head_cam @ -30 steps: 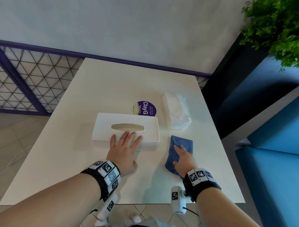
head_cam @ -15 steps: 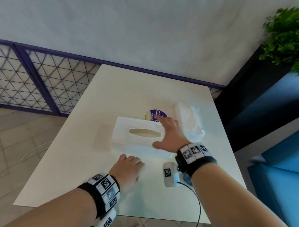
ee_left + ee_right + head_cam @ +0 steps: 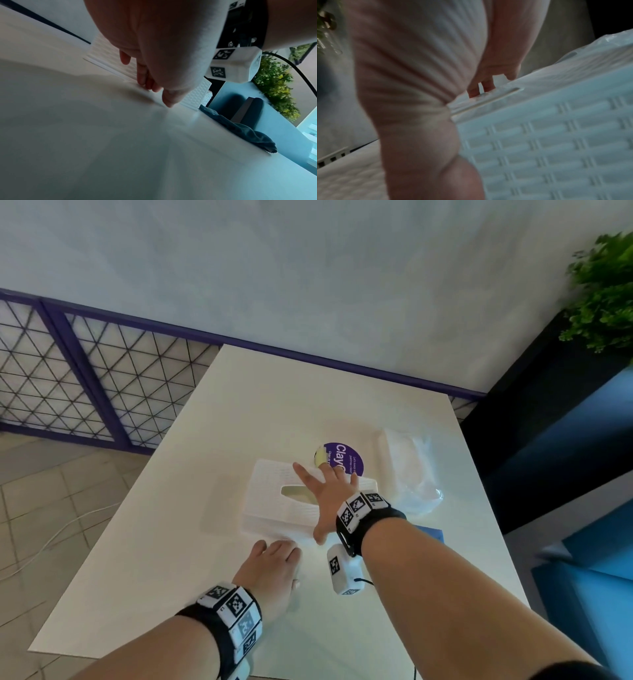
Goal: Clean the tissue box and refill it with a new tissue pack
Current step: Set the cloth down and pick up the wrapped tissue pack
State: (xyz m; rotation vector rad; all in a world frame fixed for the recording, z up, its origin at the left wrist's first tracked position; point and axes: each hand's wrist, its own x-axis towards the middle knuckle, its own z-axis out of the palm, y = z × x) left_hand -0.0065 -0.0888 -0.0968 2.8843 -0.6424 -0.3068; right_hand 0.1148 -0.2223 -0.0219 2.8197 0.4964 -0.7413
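Observation:
The white woven-pattern tissue box [image 3: 270, 505] lies mid-table with its slot facing up. My right hand [image 3: 329, 494] spans its top, fingers spread to the far edge and thumb down the near wall; in the right wrist view the fingertips [image 3: 479, 90] bend onto the top beyond the slot of the box [image 3: 556, 148]. My left hand [image 3: 274, 559] sits on the table in front, its fingertips [image 3: 150, 83] touching the lower edge of the box [image 3: 193, 97], holding nothing. The new tissue pack [image 3: 407, 470] lies right of the box.
A blue cloth [image 3: 433, 534] lies right of the box, mostly hidden by my right forearm; it shows crumpled in the left wrist view [image 3: 240, 131]. A purple round sticker [image 3: 344, 457] sits behind the box. Blue seating and a plant stand to the right.
My right hand left the blue cloth and moved onto the top of the box. My left hand slid off the box top down to its near bottom edge.

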